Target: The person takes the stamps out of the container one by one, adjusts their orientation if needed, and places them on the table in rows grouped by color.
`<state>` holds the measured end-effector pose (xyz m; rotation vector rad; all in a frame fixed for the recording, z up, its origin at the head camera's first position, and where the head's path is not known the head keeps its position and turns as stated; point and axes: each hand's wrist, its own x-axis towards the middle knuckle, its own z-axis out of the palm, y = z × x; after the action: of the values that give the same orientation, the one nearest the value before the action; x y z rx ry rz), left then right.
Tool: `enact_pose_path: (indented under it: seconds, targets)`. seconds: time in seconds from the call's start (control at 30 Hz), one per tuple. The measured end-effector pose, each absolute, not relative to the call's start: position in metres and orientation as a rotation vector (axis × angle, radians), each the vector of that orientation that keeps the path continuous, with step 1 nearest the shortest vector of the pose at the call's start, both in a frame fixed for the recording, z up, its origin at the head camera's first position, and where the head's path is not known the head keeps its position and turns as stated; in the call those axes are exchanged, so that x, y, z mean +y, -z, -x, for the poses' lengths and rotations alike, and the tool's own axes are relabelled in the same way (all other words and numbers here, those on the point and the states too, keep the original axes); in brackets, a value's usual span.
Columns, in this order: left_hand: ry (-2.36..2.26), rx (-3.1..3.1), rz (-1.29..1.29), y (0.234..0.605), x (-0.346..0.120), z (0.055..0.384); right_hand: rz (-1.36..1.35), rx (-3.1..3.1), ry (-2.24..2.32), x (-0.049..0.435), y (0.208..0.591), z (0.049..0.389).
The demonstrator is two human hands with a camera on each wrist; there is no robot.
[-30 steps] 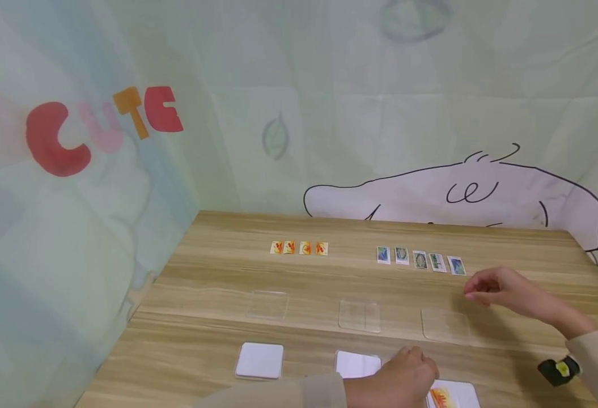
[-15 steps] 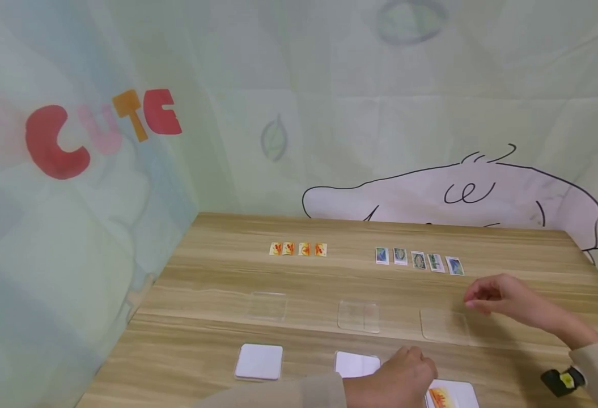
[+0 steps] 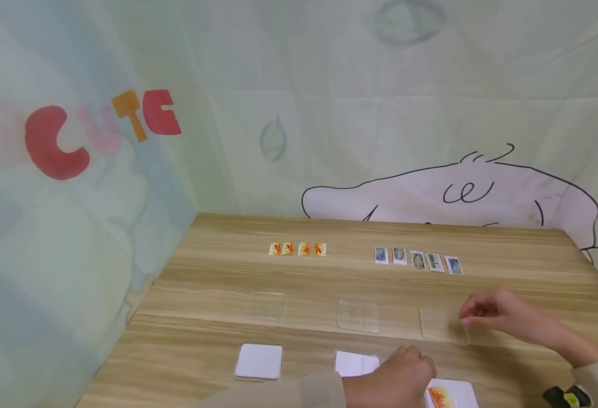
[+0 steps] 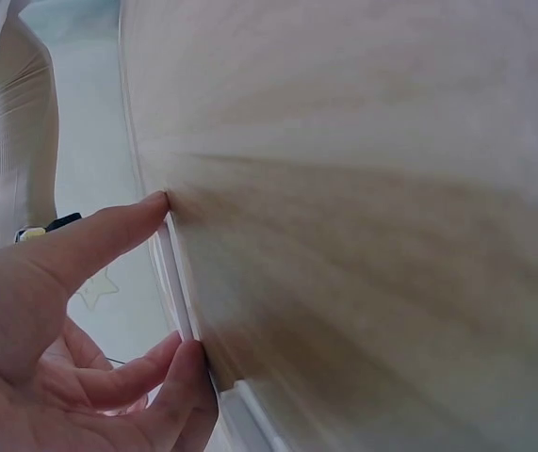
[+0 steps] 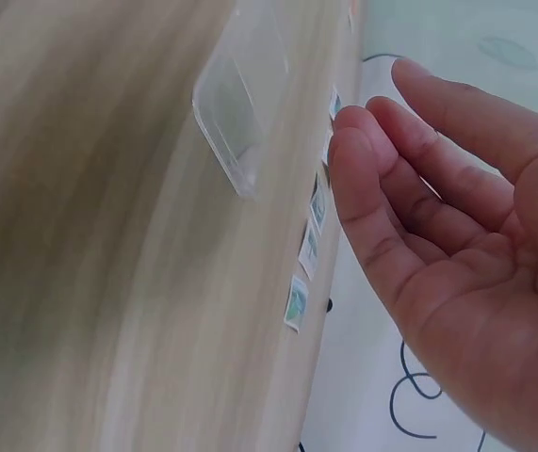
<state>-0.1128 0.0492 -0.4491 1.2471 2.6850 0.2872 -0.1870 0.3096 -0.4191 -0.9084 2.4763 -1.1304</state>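
Observation:
In the head view my left hand (image 3: 398,377) is low, at the left edge of a white square panel (image 3: 464,394) bearing an orange picture piece (image 3: 439,396). Seen from the left wrist, the thumb and fingertips are spread along a white panel's edge (image 4: 176,282) and hold it down on the table; the grip is partly hidden. My right hand (image 3: 503,317) hovers above the right-hand clear plastic square (image 3: 433,326). Its fingers (image 5: 372,202) bend loosely with nothing between them, and the thumb stands apart.
Two more white panels lie left, one at the middle (image 3: 355,364) and one farther (image 3: 259,361). Clear squares lie behind them, centre (image 3: 358,316) and left (image 3: 268,306). Toward the back are rows of orange pieces (image 3: 304,249) and blue-green pieces (image 3: 418,259).
My right hand has come down and slightly left, away from the blue-green row to over the right-hand clear square. The left hand has stayed at the panel.

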Motion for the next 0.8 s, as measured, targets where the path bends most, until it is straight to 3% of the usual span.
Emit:
enact_pose_path:
  seconds: [0.8]
  targets:
    - [-0.299, 2.691, -1.216, 0.447, 0.050, 0.112, 1.202, 2.202, 1.313, 0.286, 0.444, 0.163]
